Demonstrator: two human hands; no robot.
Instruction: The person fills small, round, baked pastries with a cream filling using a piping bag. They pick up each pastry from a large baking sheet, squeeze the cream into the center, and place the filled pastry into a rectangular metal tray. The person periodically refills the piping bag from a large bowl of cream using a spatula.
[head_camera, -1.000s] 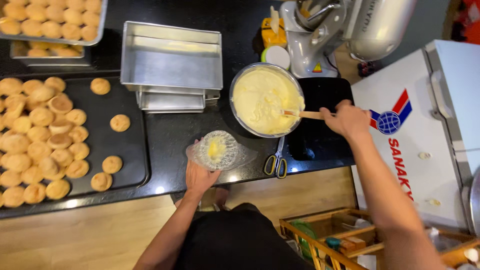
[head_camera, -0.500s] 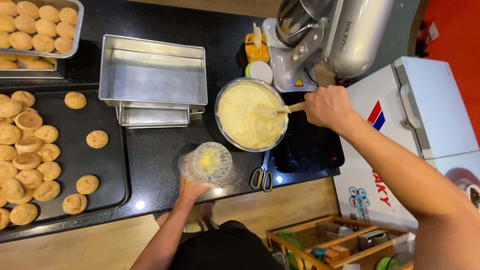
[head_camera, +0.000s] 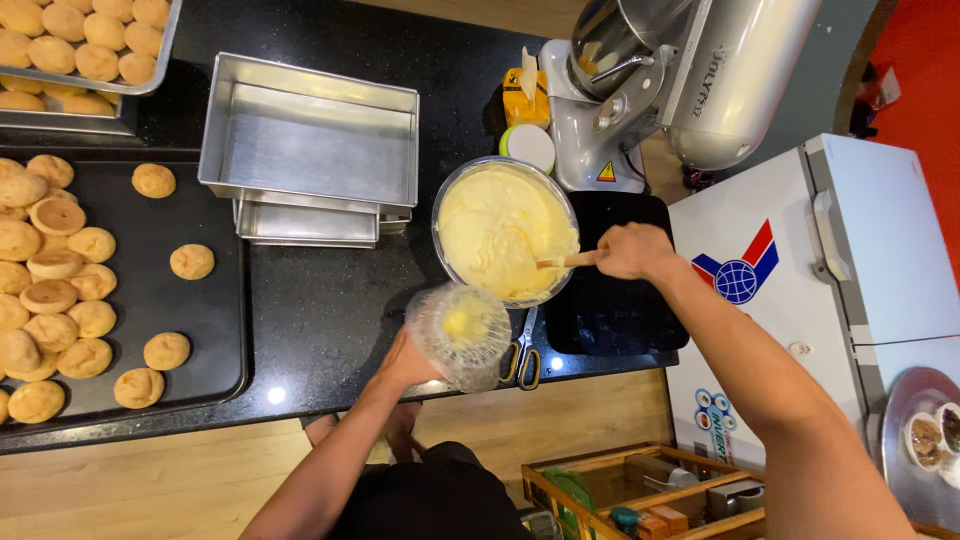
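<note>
At the far left, a dark baking tray (head_camera: 215, 330) is seen on the black countertop (head_camera: 330, 320), carrying rows of round golden cookies (head_camera: 60, 290); a few of them lie apart towards the tray's right side. Above it, in the top left corner, a metal tray (head_camera: 150, 75) filled with more of the same cookies is stacked over another one. Further right, empty rectangular metal baking pans (head_camera: 310, 130) are stacked, the largest on top.

Near the front edge of the counter, a clear plastic piping bag (head_camera: 460, 335) with a little yellow cream inside is gripped from below by the left hand (head_camera: 408, 362), its mouth kept open and facing up. Just beside the bag, scissors (head_camera: 522, 358) with yellow-trimmed handles are laid on the counter.

Just behind the bag, a glass bowl (head_camera: 505, 230) of pale yellow cream is set, partly over a black scale (head_camera: 615, 310). A wooden-handled spatula (head_camera: 560, 262) is dipped in the cream, its handle clasped firmly by the right hand (head_camera: 625, 250) at the bowl's right rim.

Behind the bowl, a small round lidded tub (head_camera: 528, 145) and a yellow carton (head_camera: 527, 95) are placed beside a silver stand mixer (head_camera: 680, 80). At the right, a white chest freezer (head_camera: 830, 290) is seen
</note>
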